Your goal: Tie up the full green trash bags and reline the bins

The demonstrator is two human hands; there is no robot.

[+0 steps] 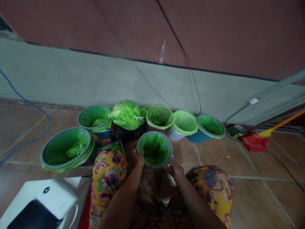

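On the tiled floor [238, 165], the small grey bin [155, 149] with its green liner [152, 144] stands between the person's knees, in front of a row of other lined bins [186, 124] along the wall. The left hand [138, 158] is closed on the near-left rim. The right hand [176, 170] rests low beside the bin, closed on a pale handle-like loop [166, 186]; steadying the rim while keeping the liner taut over the edge would serve best.
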